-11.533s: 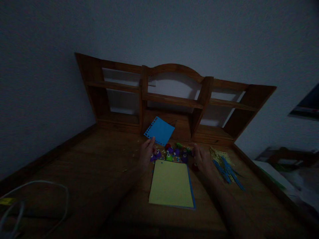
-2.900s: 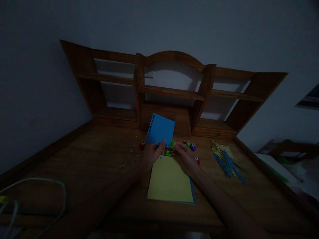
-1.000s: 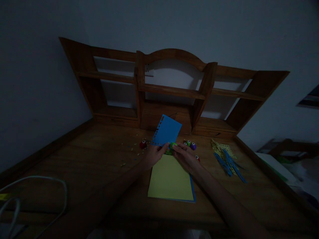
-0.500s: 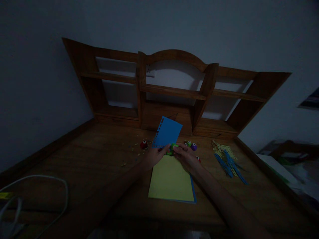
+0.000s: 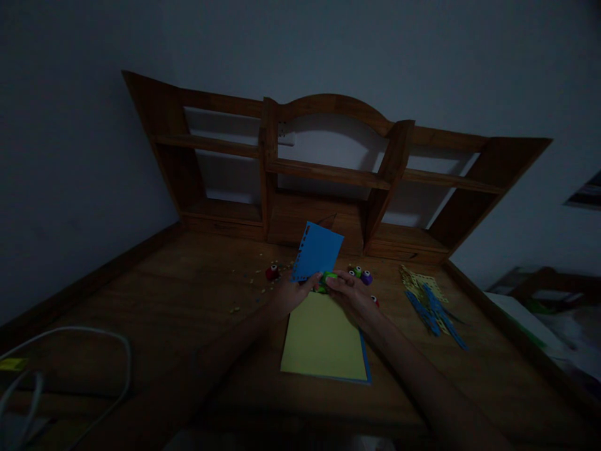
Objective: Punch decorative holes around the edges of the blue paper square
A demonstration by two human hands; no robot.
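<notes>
My left hand pinches the lower edge of a blue paper sheet, which stands tilted up and has a row of punched holes down its left side. My right hand is closed on a small green craft punch at the sheet's bottom edge. Both hands hover over the far end of a yellow sheet that lies on a blue one on the wooden desk.
A red punch sits left of my hands; green and purple punches sit to the right. Punched yellow and blue paper strips lie further right. Paper bits dot the desk. A wooden shelf hutch stands behind. A white cable loops at left.
Over the last second the blue sheet has turned more upright and shifted slightly right. My right hand stays on the green punch at its edge.
</notes>
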